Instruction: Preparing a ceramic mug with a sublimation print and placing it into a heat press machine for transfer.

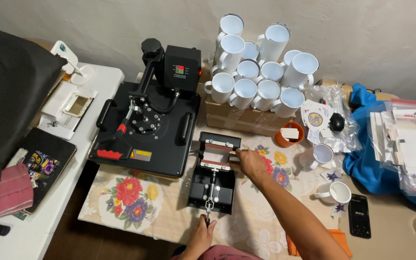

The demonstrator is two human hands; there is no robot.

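The mug press [214,178] sits on the flowered tablecloth [136,197], just in front of the large flat heat press [145,130]. The left hand [202,236] is closed around the press lever handle [208,217]. The right hand [250,161] grips the side of the mug [220,155] seated in the heating band, fingers curled.

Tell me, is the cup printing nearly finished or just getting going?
Probably just getting going. Done: two mugs with pictures stand on the flowered cloth. In hand: the left hand holds the handle of the small black mug press, while the right hand touches its side, where something seems to sit. Left: a big stack of plain white mugs waits on the cardboard box.
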